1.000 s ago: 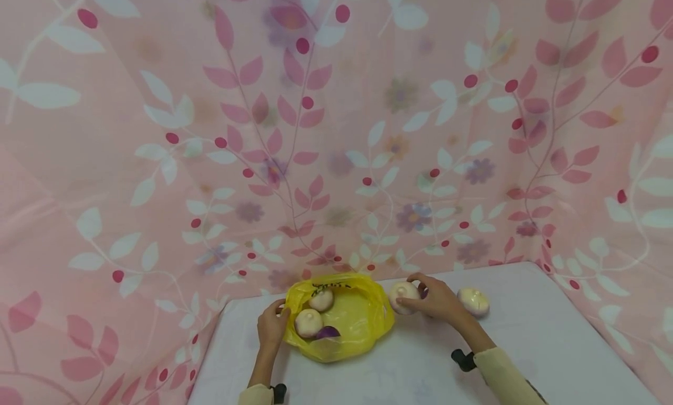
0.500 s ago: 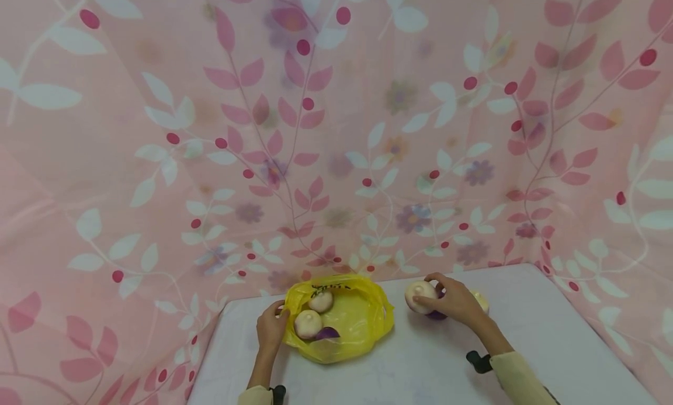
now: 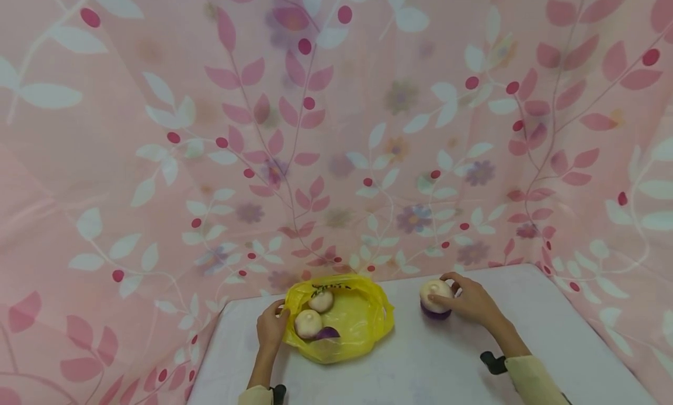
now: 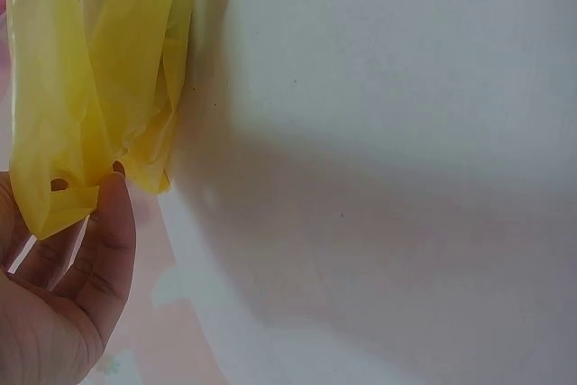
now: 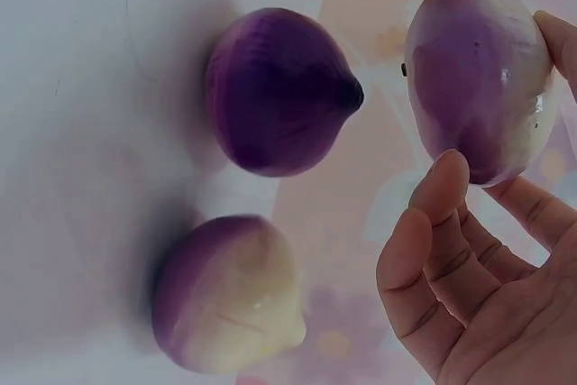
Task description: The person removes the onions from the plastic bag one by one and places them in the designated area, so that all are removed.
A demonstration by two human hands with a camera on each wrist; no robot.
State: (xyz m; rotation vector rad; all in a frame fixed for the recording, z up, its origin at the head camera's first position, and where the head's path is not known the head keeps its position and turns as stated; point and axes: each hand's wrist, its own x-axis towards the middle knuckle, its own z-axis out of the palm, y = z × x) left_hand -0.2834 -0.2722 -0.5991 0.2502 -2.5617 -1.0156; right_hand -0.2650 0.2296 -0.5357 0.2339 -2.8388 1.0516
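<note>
My left hand (image 3: 271, 326) pinches the left rim of a yellow plastic bag (image 3: 363, 338), which lies with its mouth open. Two whitish turnips (image 3: 309, 323) and a dark purple one (image 3: 328, 333) show inside it. Fingertips of that hand meet the bag's edge (image 4: 108, 87) in the left wrist view. Over the table to the right, my right hand (image 3: 473, 303) holds a purple-and-white turnip (image 5: 478, 83) between thumb and fingers. A dark purple turnip (image 5: 275, 92) and a purple-and-cream one (image 5: 230, 299) lie on the table near it. The hand hides the cream one from the head view.
The table (image 3: 399, 370) wears a white cloth. Behind it and at its sides hangs a pink floral curtain (image 3: 336, 159). Dark straps with small devices (image 3: 493, 363) sit at both wrists.
The right hand has moved right with its turnip, from beside the bag's rim to above the dark purple turnip. The left hand and the bag stay nearly still.
</note>
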